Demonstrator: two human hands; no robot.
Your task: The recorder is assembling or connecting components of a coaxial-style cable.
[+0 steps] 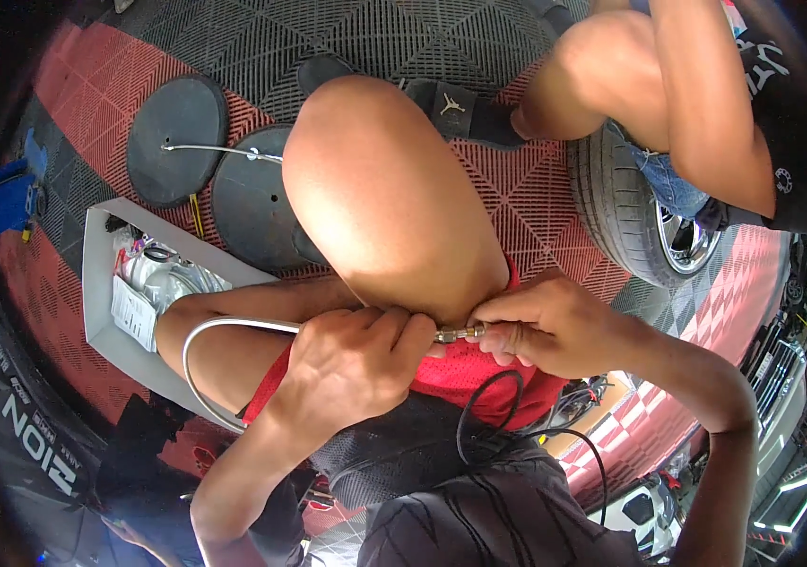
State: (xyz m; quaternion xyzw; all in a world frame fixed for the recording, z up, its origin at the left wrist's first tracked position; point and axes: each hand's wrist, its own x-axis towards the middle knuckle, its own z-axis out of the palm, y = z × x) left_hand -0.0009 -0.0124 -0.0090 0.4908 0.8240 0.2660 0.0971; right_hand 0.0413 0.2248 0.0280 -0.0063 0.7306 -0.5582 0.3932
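In front of my lap, my left hand [351, 361] is closed around the end of a pale, thin hose [193, 352], which loops out to the left and back under my forearm. A small brass-coloured metal fitting [458, 335] sticks out between my two hands. My right hand [550, 326] pinches the right end of this fitting between thumb and fingers. The part inside my left fist is hidden. My bare knee [375, 180] rises just beyond both hands, over red shorts [465, 376].
An open white box [101, 321] with plastic-bagged parts stands at the left. Beyond it lie black round discs [174, 142], a yellow-handled tool [196, 215] and another pale line [209, 147]. A co-worker's leg [578, 71] and a wheel [625, 203] are at the right. A black cable [493, 378] crosses my lap.
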